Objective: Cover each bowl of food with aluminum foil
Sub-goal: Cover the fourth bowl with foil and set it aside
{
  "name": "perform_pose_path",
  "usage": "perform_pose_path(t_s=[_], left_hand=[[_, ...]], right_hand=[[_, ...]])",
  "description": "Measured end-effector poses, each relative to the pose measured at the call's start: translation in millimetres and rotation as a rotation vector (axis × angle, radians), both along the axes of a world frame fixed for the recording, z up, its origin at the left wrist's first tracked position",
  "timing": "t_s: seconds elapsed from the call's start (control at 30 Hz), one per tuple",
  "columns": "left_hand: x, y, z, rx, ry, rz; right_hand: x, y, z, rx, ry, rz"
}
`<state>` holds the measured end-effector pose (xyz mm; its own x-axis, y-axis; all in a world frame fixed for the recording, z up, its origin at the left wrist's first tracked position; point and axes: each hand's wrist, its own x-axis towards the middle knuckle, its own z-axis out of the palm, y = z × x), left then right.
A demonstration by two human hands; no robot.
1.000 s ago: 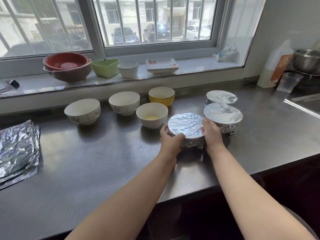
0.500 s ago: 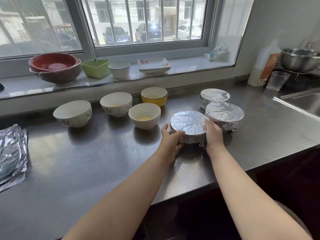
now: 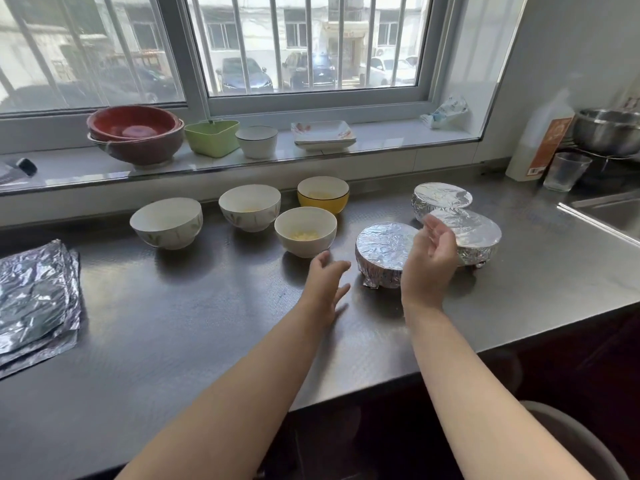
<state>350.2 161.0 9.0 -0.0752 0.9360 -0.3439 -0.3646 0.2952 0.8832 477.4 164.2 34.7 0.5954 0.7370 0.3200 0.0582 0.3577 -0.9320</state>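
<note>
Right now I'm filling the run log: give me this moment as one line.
left hand: open, empty | right hand: open, empty | foil-covered bowls: three | uncovered bowls: four | foil sheets: stacked far left

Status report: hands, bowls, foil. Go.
Left hand open, right hand open, no grip. Three foil-covered bowls, four uncovered bowls. Foil sheets far left, path unobstructed.

Pretty clearly a home kitchen: dark steel countertop [image 3: 173, 323] under a barred window [image 3: 311, 46], bowls and dishes lined up on the windowsill [image 3: 381, 140], a sink [image 3: 609, 209] at the counter's right edge, steel mixing bowl [image 3: 609, 131] behind it.
</note>
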Motion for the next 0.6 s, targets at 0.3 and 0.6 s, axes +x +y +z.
perform_pose_path(t_s=[0.3,0.6], left_hand=[[-79,-8,4,-0.026,-0.014,0.222],[-133,-11,4,-0.037,0.04,0.298]], right_hand=[[-104,21,2,-0.499,0.291,0.627],[-133,74,-10,-0.697,0.546,0.545]])
